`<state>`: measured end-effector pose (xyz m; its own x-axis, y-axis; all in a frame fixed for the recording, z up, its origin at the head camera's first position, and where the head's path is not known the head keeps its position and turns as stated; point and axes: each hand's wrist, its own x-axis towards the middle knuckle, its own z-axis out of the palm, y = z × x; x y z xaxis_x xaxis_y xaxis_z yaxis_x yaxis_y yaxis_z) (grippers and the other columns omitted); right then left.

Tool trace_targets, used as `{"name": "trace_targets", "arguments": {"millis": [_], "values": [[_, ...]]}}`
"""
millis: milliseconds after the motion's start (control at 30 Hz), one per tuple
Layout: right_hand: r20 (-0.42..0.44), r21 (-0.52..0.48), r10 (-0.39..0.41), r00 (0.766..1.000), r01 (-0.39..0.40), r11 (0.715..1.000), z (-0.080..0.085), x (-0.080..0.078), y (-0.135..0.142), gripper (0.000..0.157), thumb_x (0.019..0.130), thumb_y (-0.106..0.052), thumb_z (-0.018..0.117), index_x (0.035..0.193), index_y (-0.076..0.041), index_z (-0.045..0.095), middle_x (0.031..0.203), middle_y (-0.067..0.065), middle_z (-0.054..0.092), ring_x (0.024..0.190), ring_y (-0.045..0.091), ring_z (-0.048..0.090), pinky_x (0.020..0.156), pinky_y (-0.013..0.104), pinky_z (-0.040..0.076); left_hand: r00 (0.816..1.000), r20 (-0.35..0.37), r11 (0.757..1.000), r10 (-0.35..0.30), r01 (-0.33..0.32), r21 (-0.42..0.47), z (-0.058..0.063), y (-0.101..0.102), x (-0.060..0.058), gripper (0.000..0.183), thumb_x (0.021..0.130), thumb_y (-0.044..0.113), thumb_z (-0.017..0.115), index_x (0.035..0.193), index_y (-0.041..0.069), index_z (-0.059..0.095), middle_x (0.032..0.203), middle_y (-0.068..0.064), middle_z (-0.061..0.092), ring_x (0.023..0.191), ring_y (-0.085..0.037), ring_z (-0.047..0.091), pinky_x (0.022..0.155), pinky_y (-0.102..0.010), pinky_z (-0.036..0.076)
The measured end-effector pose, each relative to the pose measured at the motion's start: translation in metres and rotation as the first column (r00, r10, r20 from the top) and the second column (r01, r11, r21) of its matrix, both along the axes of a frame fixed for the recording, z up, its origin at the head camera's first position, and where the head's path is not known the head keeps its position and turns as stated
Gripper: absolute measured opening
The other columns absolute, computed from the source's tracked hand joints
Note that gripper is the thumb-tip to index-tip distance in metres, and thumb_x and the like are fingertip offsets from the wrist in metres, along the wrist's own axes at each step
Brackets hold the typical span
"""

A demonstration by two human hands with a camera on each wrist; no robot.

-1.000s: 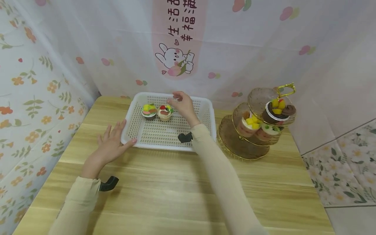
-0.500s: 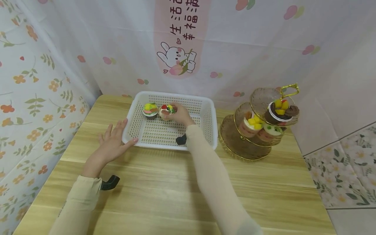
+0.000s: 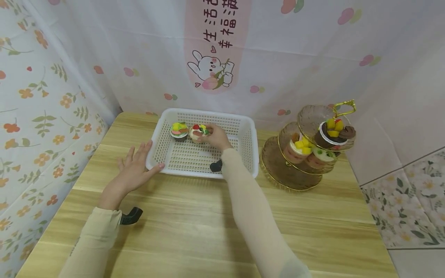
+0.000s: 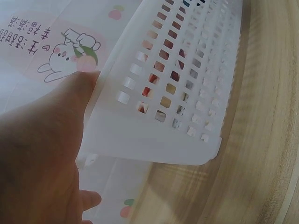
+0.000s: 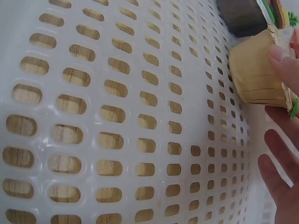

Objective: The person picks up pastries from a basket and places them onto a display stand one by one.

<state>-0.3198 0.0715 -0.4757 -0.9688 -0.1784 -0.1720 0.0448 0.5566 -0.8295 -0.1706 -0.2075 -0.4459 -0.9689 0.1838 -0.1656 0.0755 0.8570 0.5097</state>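
Observation:
In the head view, a white perforated plastic basket (image 3: 194, 173) stands on the wooden table. My right hand (image 3: 218, 138) reaches into it and pinches a cupcake (image 3: 196, 136) topped with cream, a red berry and green slices. The right wrist view shows its tan paper cup (image 5: 254, 67) between thumb and fingers, low over the basket floor. Beside it on the left sits a second cupcake (image 3: 179, 132) in a dark cup with yellow topping. My left hand (image 3: 133, 170), fingers spread, rests against the basket's left front corner, with its thumb at the rim.
Right of the basket stands a tiered, gold-edged stand (image 3: 292, 181). Its upper tiers hold several desserts, among them a dark cupcake (image 3: 325, 141) and a cup with yellow cubes (image 3: 299, 150). A printed curtain (image 3: 156, 58) hangs right behind the table (image 3: 194, 231).
My right hand has come down from above the basket's back side and taken hold of the berry-topped cupcake. The left hand stays at the basket's corner.

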Motion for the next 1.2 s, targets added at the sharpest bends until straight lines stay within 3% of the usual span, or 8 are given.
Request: {"name": "trace_targets", "arguments": {"millis": [200,500,867,1200], "values": [[-0.006,-0.007,-0.040,0.999,0.040,0.999,-0.007,-0.003,0.004,0.067,0.080,-0.028,0.083,0.138,-0.013,0.055,0.127,0.007,0.064,0.116,0.022,0.061,0.096,0.039,0.053,1.000,-0.002,1.000,-0.004,0.004,-0.001,-0.002,0.000,-0.001,0.096,0.095,0.068,0.044,0.160,0.022,-0.010,0.166,-0.026,-0.002,0.148,-0.057,-0.010,0.103,-0.085,-0.006],[-0.038,0.027,0.006,0.999,-0.005,1.000,0.001,-0.001,0.010,0.065,0.080,-0.032,0.081,0.137,-0.013,0.057,0.130,0.010,0.063,0.119,0.023,0.060,0.095,0.041,0.054,1.000,-0.002,1.000,-0.005,0.005,-0.005,0.000,0.002,0.000,0.095,0.095,0.067,0.044,0.160,0.021,-0.010,0.166,-0.026,-0.002,0.148,-0.057,-0.010,0.103,-0.085,-0.006],[-0.218,0.021,0.039,0.975,-0.035,0.999,0.043,-0.002,0.030,0.061,0.079,-0.041,0.081,0.130,-0.012,0.062,0.124,0.008,0.067,0.114,0.023,0.062,0.093,0.042,0.054,1.000,-0.003,1.000,-0.009,0.009,-0.007,0.001,0.001,0.000,0.095,0.096,0.066,0.042,0.160,0.020,-0.011,0.165,-0.026,-0.005,0.148,-0.057,-0.013,0.102,-0.086,-0.007],[-0.311,0.000,-0.012,0.950,0.012,1.000,0.074,0.031,0.051,0.061,0.078,-0.042,0.083,0.128,-0.012,0.064,0.123,0.009,0.069,0.115,0.026,0.063,0.090,0.044,0.055,1.000,-0.008,1.000,-0.004,0.004,0.009,0.000,0.001,0.001,0.095,0.096,0.066,0.044,0.160,0.020,-0.009,0.166,-0.026,-0.003,0.148,-0.058,-0.010,0.102,-0.085,-0.007]]}}
